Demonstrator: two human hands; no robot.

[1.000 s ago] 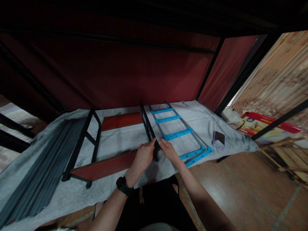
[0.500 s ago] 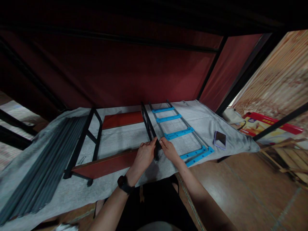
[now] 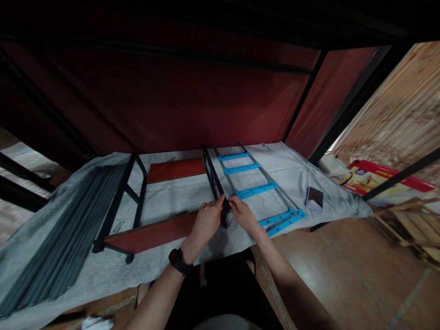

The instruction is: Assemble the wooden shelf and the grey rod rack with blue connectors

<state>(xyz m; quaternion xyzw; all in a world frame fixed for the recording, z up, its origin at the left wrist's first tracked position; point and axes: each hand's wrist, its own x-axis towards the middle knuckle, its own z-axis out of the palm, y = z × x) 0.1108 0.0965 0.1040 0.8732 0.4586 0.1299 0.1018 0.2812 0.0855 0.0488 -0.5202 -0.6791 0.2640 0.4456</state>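
The left hand [image 3: 205,221] and right hand [image 3: 242,213] pinch with closed fingers the near end of the black metal frame [image 3: 213,180], which seems stiff and rather heavy.

From my feed: a phone [image 3: 314,199] lies on the grey cloth [image 3: 302,176] beside a blue-runged ladder [image 3: 256,188]; grey slats [image 3: 65,238] at far left.
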